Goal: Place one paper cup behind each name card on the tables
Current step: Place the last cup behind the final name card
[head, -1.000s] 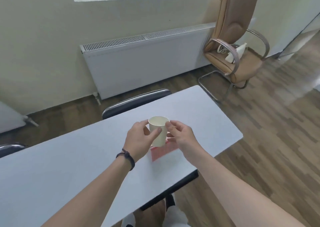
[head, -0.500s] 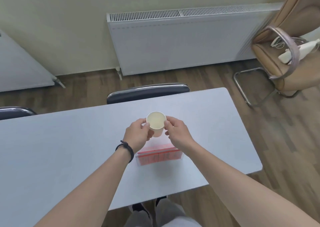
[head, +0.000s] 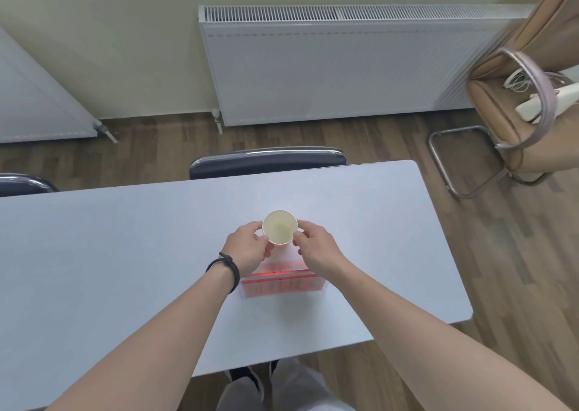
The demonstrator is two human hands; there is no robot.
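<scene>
A cream paper cup is upright, seen from above, over the white table, just beyond a red name card in a clear stand. My left hand pinches the cup's left side and my right hand pinches its right side. Whether the cup's base touches the table is hidden by my fingers. A dark band sits on my left wrist.
A dark chair back is tucked at the table's far edge, with another chair at far left. A white radiator lines the wall. A tan armchair holding white cables stands at right on wooden floor.
My view has tilted down and swung over the table. The cup, held in both hands, has sunk lower and now sits just beyond the name card.
</scene>
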